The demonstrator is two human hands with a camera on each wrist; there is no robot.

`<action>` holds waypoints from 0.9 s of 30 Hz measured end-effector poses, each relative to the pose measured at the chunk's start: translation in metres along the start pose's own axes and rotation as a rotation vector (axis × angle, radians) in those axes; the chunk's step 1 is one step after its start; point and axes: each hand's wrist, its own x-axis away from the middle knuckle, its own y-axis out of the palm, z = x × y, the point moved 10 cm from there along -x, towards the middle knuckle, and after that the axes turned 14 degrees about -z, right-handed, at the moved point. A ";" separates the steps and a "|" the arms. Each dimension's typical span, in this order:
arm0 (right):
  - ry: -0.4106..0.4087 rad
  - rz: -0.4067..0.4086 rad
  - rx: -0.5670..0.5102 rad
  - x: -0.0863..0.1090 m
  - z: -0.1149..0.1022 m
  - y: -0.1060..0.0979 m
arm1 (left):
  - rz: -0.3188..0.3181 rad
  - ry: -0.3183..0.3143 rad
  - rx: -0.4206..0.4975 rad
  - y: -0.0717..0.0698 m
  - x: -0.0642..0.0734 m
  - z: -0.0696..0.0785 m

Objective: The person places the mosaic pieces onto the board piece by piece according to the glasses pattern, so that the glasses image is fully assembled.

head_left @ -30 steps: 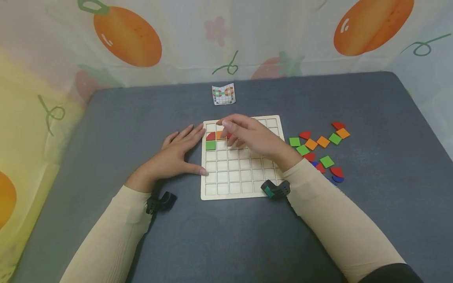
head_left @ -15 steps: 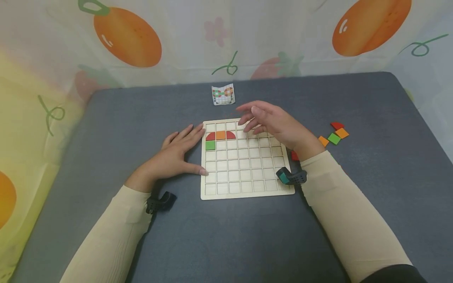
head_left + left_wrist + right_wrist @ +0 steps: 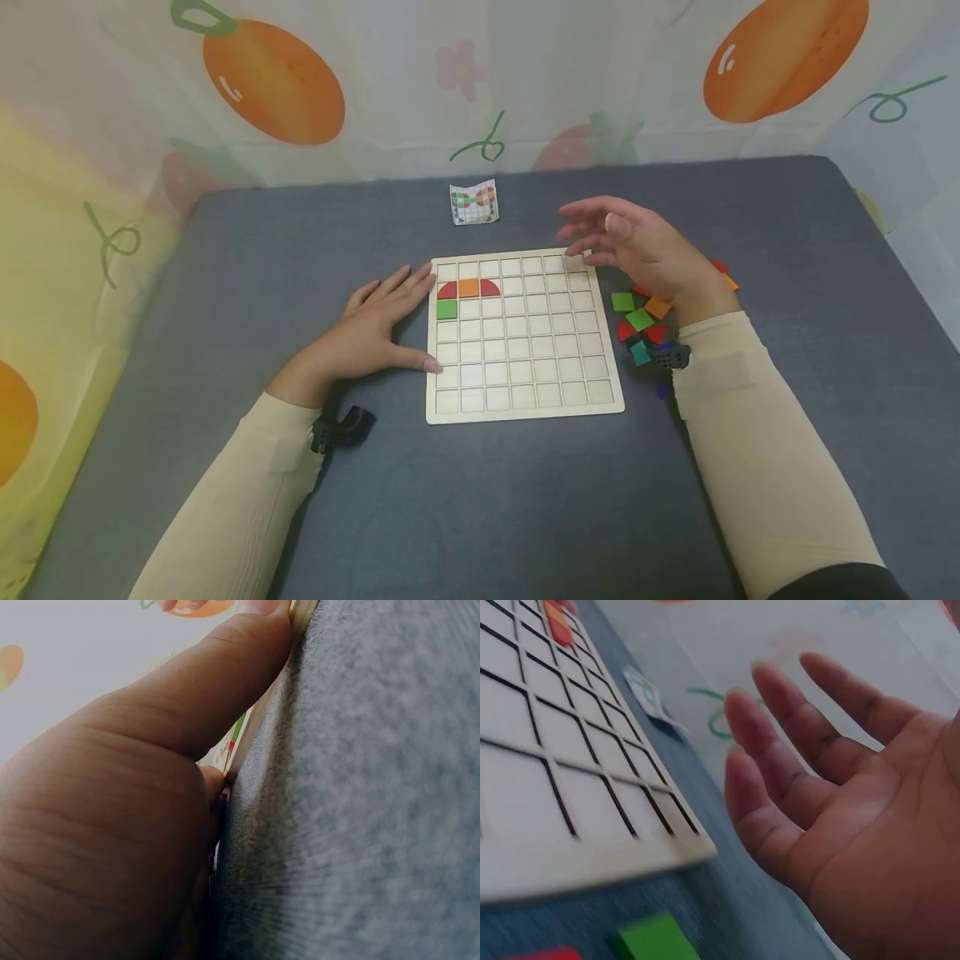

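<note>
A wooden grid board [image 3: 525, 350] lies on the table. At its upper left sit an orange square tile [image 3: 468, 287] between two red quarter-round tiles, the right one [image 3: 490, 287] and the left one [image 3: 447, 290], with a green square tile [image 3: 446, 309] below the left one. My left hand [image 3: 360, 329] rests with fingers spread, fingertips and thumb at the board's left edge; the thumb [image 3: 225, 667] shows along that edge in the left wrist view. Over the board's far right corner my right hand [image 3: 637, 246] hangs in the air, fingers loosely bent, palm holding nothing in the right wrist view.
Loose tiles in green [image 3: 622, 302], orange [image 3: 658, 307], red [image 3: 655, 334] and blue lie right of the board, partly hidden by the right forearm. A small printed pattern card [image 3: 474, 202] stands behind the board. A fruit-print curtain [image 3: 375, 92] hangs beyond the table.
My right hand has moved right, from over the red and orange tiles to the board's far right corner, uncovering those tiles. The left hand has stayed in place.
</note>
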 end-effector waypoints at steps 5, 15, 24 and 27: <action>0.016 0.010 -0.015 0.015 0.003 -0.016 | 0.002 0.009 0.000 0.000 0.000 0.001; 0.197 0.108 0.083 0.039 0.020 -0.047 | 0.004 0.004 -0.006 0.000 0.000 0.001; 0.380 0.115 0.224 0.060 0.035 -0.063 | 0.005 0.003 -0.001 0.000 0.000 0.000; 0.421 0.079 0.228 0.060 0.041 -0.062 | 0.003 -0.005 -0.005 0.000 0.000 -0.001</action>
